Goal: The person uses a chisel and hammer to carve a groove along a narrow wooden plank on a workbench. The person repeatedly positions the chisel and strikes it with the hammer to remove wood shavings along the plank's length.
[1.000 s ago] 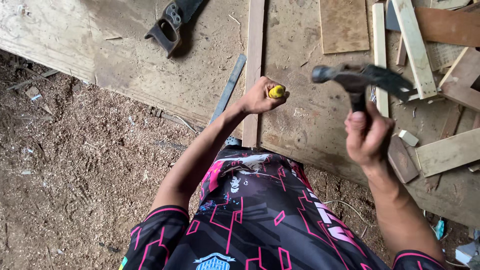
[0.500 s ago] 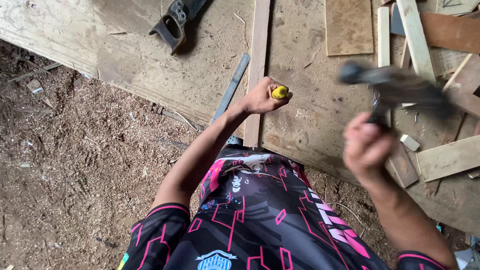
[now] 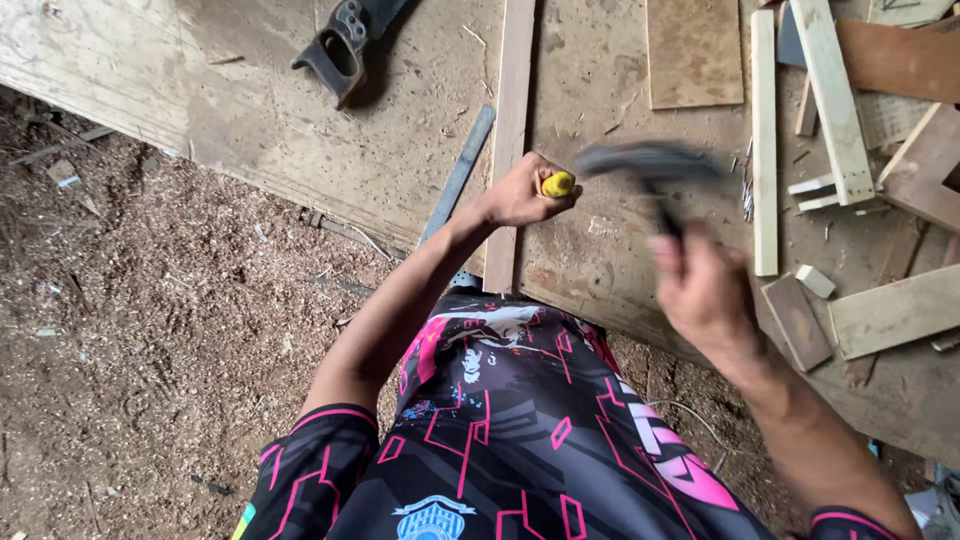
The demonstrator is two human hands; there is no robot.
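Note:
My left hand (image 3: 522, 192) grips a tool with a yellow handle (image 3: 558, 184), held upright against a long narrow wooden strip (image 3: 512, 110) that lies on the plywood workbench (image 3: 400, 150). My right hand (image 3: 705, 290) is closed around the handle of a dark hammer (image 3: 648, 165). The hammer is motion-blurred, and its head sits just right of the yellow handle, almost touching it. The tip of the yellow-handled tool is hidden by my fingers.
A hand saw (image 3: 345, 45) lies at the bench's far left. A grey metal bar (image 3: 458, 175) lies beside the strip. Wood offcuts (image 3: 830, 95), a flat board (image 3: 693, 52) and loose nails (image 3: 747, 190) are scattered at right. Sawdust-covered ground (image 3: 150, 350) is at left.
My right hand has swung the hammer leftward and down, from the right side of the bench to just beside the yellow handle. My left hand has stayed in place.

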